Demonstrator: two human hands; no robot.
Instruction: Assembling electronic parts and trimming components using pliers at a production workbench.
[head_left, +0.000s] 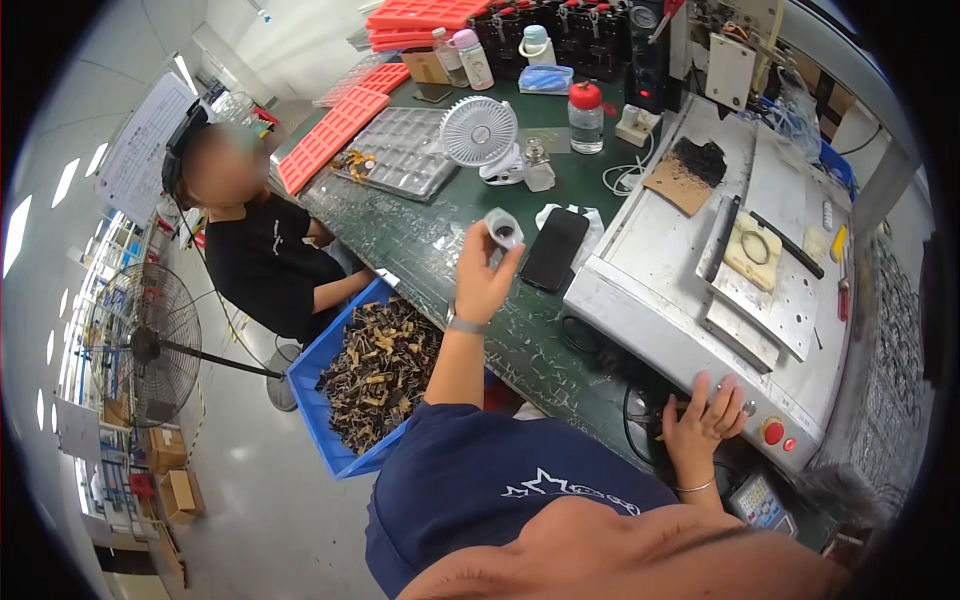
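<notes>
My left hand (482,275), with a grey band at the wrist, is raised over the green workbench. Its thumb and fingers grip a small whitish translucent container (503,228) with a dark round opening; its exact kind is unclear. Just right of it a black phone (556,249) lies on white paper. At the front panel of a grey bench machine (640,310), my right hand (703,418) rests with fingers apart and nothing visible in them. A red push button (773,432) sits to its right. On the machine's top, a metal fixture (735,300) bears a yellowish block (752,253) with a dark ring.
A blue bin (312,395) of black and brass-coloured parts stands left of me. Beyond it sits a person (265,250) in black. On the bench (400,245) are a white fan (480,132), a red-capped bottle (586,118), a grey tray (395,150) and red trays (335,138).
</notes>
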